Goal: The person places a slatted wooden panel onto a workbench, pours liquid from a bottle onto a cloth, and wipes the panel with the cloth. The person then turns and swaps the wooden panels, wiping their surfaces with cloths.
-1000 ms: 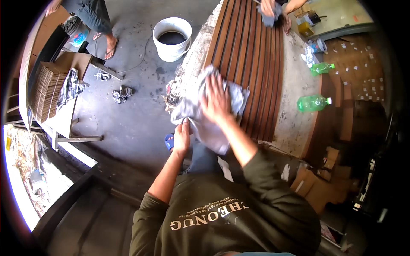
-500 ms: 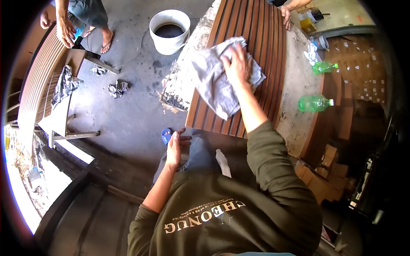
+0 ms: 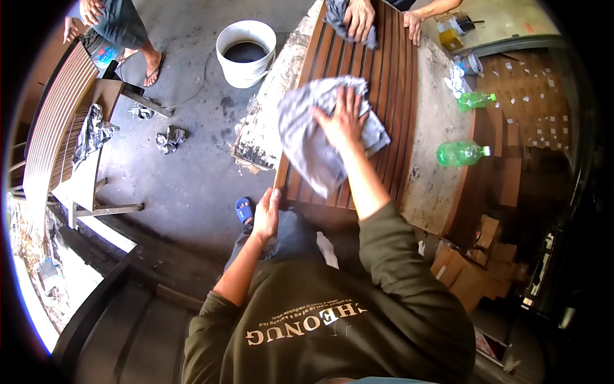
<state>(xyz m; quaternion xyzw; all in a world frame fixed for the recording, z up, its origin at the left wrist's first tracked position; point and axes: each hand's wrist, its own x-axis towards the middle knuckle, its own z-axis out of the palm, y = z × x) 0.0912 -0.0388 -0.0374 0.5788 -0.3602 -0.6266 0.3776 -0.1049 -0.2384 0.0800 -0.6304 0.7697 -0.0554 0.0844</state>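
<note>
A brown slatted wooden panel (image 3: 384, 96) lies in front of me on a pale, stained worktop. Fingers spread, my right hand (image 3: 343, 121) presses flat on a crumpled light grey cloth (image 3: 304, 137) that covers part of the slats. My left hand (image 3: 267, 217) is closed at the panel's near left corner, some of its fingers hidden by the edge. At the panel's far end another person's hand (image 3: 360, 18) holds a darker grey cloth (image 3: 338, 20), and their other hand (image 3: 413, 27) rests on the right edge.
Two green plastic bottles (image 3: 463, 153) lie on the worktop's right side. A white bucket of dark liquid (image 3: 246, 54) stands on the floor beyond. At left are a slatted bench (image 3: 61, 105) and another person's legs; crumpled dark scraps (image 3: 171, 139) lie nearby. Cardboard (image 3: 464, 272) sits lower right.
My left hand has moved up onto the panel's corner. The grey cloth has shifted slightly nearer and left under my right hand. A co-worker's hand with a dark cloth has appeared at the far end.
</note>
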